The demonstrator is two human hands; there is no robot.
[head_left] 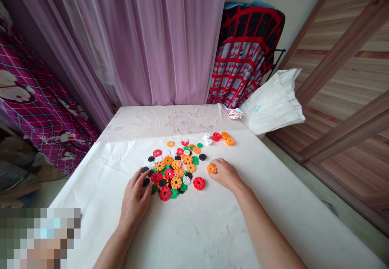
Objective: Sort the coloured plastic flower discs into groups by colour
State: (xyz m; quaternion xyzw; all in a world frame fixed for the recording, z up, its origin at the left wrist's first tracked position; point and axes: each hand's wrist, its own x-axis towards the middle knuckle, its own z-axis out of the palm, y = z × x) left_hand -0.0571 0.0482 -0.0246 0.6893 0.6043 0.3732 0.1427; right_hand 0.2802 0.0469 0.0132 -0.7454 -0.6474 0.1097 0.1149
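Observation:
A loose pile of slotted, flower-shaped plastic discs in red, orange, green, white and black lies mid-table, with an orange disc (176, 182) and a red disc (165, 193) at its near side. My left hand (135, 198) rests at the pile's left edge, fingers apart, by a black disc (146, 182); it seems to hold nothing. Right of the pile, my right hand (225, 174) pinches an orange slotted disc (212, 169) just above or on the table; its fingertips are partly hidden. A red disc (199, 183) lies apart between pile and right hand.
White cloth covers the table (194, 232). Beyond my right hand sit white discs (208, 139), a red stack (216, 136) and orange stacks (230, 141). A white bag (273, 103) stands at the far right corner, beside a small patterned packet (234, 113). Purple curtains (170, 42) hang behind.

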